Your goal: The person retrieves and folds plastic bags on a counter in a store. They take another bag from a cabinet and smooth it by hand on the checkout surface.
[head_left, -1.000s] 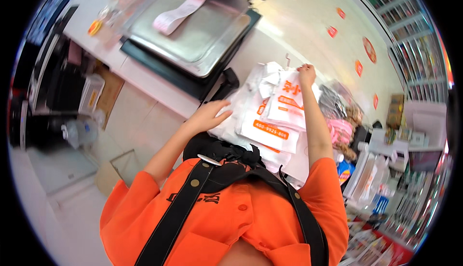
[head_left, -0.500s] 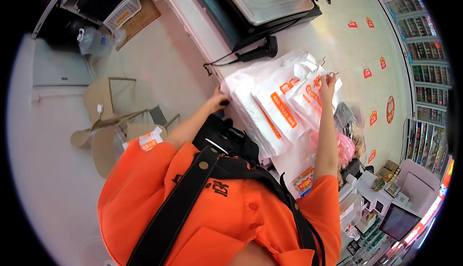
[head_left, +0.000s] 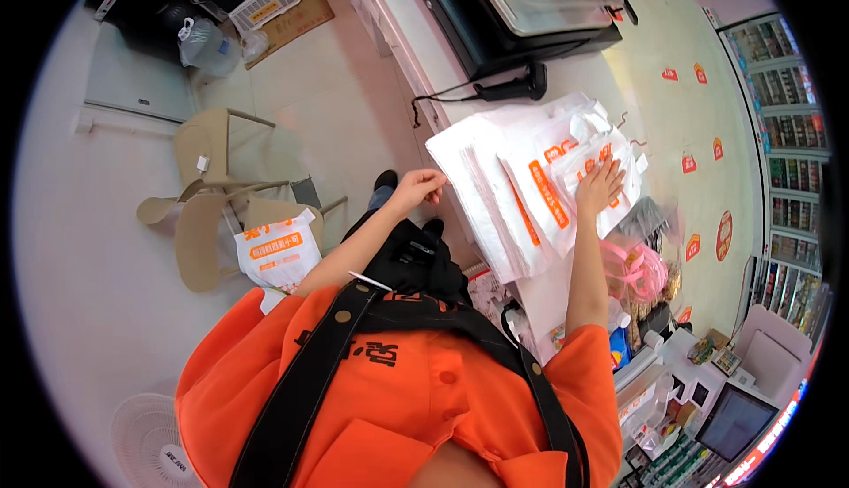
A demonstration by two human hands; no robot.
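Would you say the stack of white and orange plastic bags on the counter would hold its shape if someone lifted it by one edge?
Probably not. The plastic bags look thin and fanned out in loose layers, so they would likely droop and slide apart. The right hand lies flat on them, and the left hand is at the stack's near edge.

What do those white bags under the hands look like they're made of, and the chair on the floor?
The white bags look like thin glossy plastic film: they are slightly see-through at the layered edges, wrinkle softly, and carry orange print. The right hand lies flat on them; the left hand is at the stack's near edge. The beige chair looks like moulded plastic with a matte finish, though that is less sure.
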